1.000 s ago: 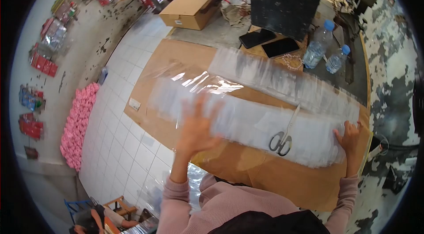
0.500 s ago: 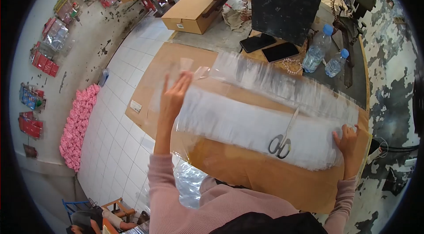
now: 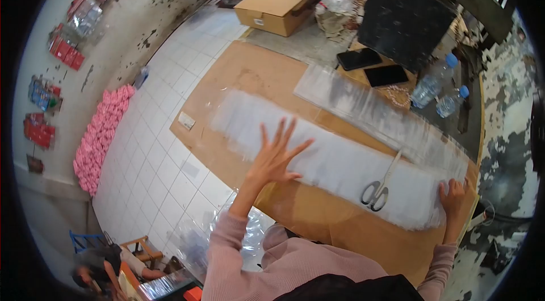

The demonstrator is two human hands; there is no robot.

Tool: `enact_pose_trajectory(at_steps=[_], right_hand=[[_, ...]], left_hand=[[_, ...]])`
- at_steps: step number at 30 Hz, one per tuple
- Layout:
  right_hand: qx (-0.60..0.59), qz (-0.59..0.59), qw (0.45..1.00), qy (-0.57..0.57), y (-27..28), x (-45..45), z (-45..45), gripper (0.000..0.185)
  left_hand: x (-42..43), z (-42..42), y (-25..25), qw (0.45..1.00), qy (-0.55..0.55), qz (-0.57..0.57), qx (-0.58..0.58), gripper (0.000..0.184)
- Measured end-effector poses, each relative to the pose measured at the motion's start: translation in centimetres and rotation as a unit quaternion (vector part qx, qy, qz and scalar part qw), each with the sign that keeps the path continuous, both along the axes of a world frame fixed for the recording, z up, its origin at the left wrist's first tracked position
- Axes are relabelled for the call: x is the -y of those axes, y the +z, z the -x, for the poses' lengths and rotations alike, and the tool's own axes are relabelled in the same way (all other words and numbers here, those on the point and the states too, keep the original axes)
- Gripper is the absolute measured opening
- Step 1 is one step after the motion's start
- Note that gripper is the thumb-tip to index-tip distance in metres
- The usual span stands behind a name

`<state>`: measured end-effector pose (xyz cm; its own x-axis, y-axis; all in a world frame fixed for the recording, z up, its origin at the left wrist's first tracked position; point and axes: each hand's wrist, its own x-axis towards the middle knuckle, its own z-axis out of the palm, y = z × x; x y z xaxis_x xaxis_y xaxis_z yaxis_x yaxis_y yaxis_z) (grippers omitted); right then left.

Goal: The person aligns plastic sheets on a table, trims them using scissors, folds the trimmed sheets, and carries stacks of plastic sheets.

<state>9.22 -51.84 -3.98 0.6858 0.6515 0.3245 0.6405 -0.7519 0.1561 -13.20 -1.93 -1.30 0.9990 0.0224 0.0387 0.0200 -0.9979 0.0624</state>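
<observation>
My left hand (image 3: pixel 276 158) is spread with its fingers apart over the left half of a long stack of whitish plastic sheets (image 3: pixel 335 163). My right hand (image 3: pixel 453 197) rests at the right end of that stack, its fingers apart and nothing visibly held. Scissors (image 3: pixel 381 184) with dark handles lie on the stack, closer to my right hand. A second strip of clear plastic sheets (image 3: pixel 363 105) lies behind, partly alongside the first. Both are on brown cardboard (image 3: pixel 227 68) covering the table.
Two phones (image 3: pixel 359 59) and a beaded string (image 3: pixel 397 95) lie at the back. Water bottles (image 3: pixel 428 85) stand at the back right, near a black box (image 3: pixel 406 14). Behind is a carton (image 3: pixel 272 8). A person (image 3: pixel 96 270) sits at lower left; clear plastic (image 3: pixel 250 235) hangs by my lap.
My left hand has come back from the stack's left end toward its middle, fingers now spread. My right hand stays at the right end. The whole view has shifted and tilted.
</observation>
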Motion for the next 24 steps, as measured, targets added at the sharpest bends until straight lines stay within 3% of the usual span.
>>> enact_pose_trajectory(at_steps=[3,6,8,10,13,14,16,17,19,20,22,24], right_hand=[[-0.062,0.028,0.994,-0.084,1.7,-1.2,0.3,0.023],[-0.088,0.101,0.985,-0.110,8.5,-6.9,0.7,0.026],[-0.148,-0.016,0.987,-0.065,7.9,-8.2,-2.9,0.029],[-0.186,0.036,0.981,0.047,9.5,-13.8,-5.8,0.034],[-0.230,-0.047,0.931,0.278,11.4,-29.4,-4.6,0.035],[-0.316,0.025,0.913,0.257,12.4,-35.2,-3.3,0.037],[-0.331,0.029,0.858,0.391,9.6,-46.0,-2.3,0.040],[-0.402,0.011,0.810,0.426,7.6,-51.8,-1.4,0.053],[-0.442,0.045,0.800,0.403,4.5,-62.2,1.7,0.068],[-0.451,0.129,0.820,0.328,2.6,-67.5,3.1,0.065],[-0.524,0.143,0.790,0.285,0.4,-74.8,6.2,0.057],[-0.667,0.067,0.712,0.209,0.0,-78.1,8.9,0.048]], left_hand=[[-2.3,-2.3,-3.3,0.997,-0.073,0.003,0.013,0.084],[-2.4,-2.4,-5.6,0.995,-0.075,0.033,0.060,0.078],[-2.0,-2.1,-5.8,0.992,-0.081,0.050,0.077,0.076],[-1.4,-1.4,-6.3,0.988,-0.081,0.055,0.116,0.074],[-1.5,-0.4,-9.2,0.974,-0.100,0.104,0.173,0.076],[-1.6,-0.3,-9.0,0.971,-0.104,0.117,0.179,0.076],[-1.7,-0.2,-7.8,0.966,-0.109,0.139,0.187,0.075],[-1.8,-0.1,-7.8,0.963,-0.111,0.146,0.197,0.072],[-1.9,-0.4,-8.5,0.956,-0.116,0.158,0.219,0.066],[-1.9,-0.6,-9.3,0.963,-0.109,0.146,0.196,0.068],[-1.5,-0.7,-11.5,0.977,-0.096,0.124,0.147,0.072],[-0.9,-0.4,-15.6,0.910,-0.100,0.390,0.098,0.068]])
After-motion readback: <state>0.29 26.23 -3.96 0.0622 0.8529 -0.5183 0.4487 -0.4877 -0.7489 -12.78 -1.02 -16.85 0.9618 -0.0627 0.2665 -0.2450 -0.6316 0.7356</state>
